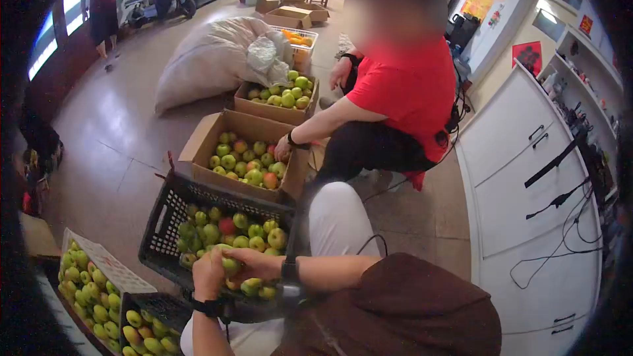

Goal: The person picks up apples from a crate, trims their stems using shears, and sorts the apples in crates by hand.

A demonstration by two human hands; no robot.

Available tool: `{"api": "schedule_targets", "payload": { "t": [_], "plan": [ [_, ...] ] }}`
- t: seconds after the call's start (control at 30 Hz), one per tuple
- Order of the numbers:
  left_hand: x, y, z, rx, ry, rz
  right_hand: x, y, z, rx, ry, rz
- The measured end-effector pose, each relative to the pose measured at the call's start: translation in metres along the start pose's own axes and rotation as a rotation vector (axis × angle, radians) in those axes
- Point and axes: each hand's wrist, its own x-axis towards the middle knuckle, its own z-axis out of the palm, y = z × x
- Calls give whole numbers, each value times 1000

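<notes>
My left hand (pixel 209 273) and my right hand (pixel 256 264) meet over the near side of a black plastic crate (pixel 158 224), which holds green and reddish apples (pixel 211 233). Between my hands is a green apple (pixel 231 266), with the fingers of both hands closed round it. The fingertips are partly hidden. Beyond the crate stands an open cardboard box (pixel 206 138) of apples, into which a co-worker in a red shirt reaches one hand (pixel 283 149).
At the lower left are a box of green apples (pixel 99 296) and a smaller dark crate (pixel 155 303). Farther off are another apple box (pixel 267 112), a big sack (pixel 208 59) and a white basket (pixel 304 56). White cabinets (pixel 527 184) stand right. Another person stands at the upper left.
</notes>
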Motion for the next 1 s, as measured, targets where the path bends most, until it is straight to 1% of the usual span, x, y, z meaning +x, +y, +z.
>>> {"api": "schedule_targets", "payload": {
  "t": [0.07,0.1,0.17,0.2,0.23,0.27,0.3,0.33,0.37,0.4,0.43,0.47,0.5,0.57,0.6,0.7,0.8,0.9,0.93,1.0],
  "plan": [
    [4,-15,5,238,11,19,4,2,-2,-20,9,-4],
    [-2,-22,0,366,2,-5,4,1,-1,-46,4,-3],
    [3,-17,-23,90,137,-146,-2,-15,2,-501,80,-99],
    [9,-6,-43,-96,306,-158,0,-19,-4,-744,123,-124],
    [10,-10,-57,-144,378,-327,7,-18,-12,-979,135,-163],
    [4,-31,-69,-62,441,-231,11,-17,-19,-831,104,-82],
    [-2,-26,-90,-312,412,-519,41,4,-65,-781,65,-48],
    [-8,-33,-99,-486,455,-530,31,-3,-48,-579,160,-14],
    [-12,-32,-108,-625,537,-534,40,0,-64,-529,215,93],
    [-14,-31,-114,-766,620,-516,45,-1,-77,-631,261,129],
    [-13,-35,-115,-803,630,-539,48,-7,-76,-773,318,163],
    [-11,-39,-116,-841,643,-545,64,-1,-101,-987,292,155],
    [-9,-40,-117,-881,652,-543,74,2,-102,-1200,267,137],
    [-7,-40,-112,-905,659,-498,81,1,-113,-1427,214,262],
    [-6,-41,-114,-907,669,-491,84,-2,-103,-1534,181,327],
    [-9,-47,-116,-930,677,-470,97,7,-90,-1626,104,541],
    [-10,-53,-115,-980,672,-489,93,14,-40,-1487,-185,600],
    [-8,-51,-115,-972,671,-508,90,39,-30,-1873,-499,562],
    [-7,-49,-114,-961,672,-513,84,44,-30,-2077,-490,475],
    [-6,-46,-112,-965,677,-530,78,45,-43,-2210,-394,496]
  ]
}}
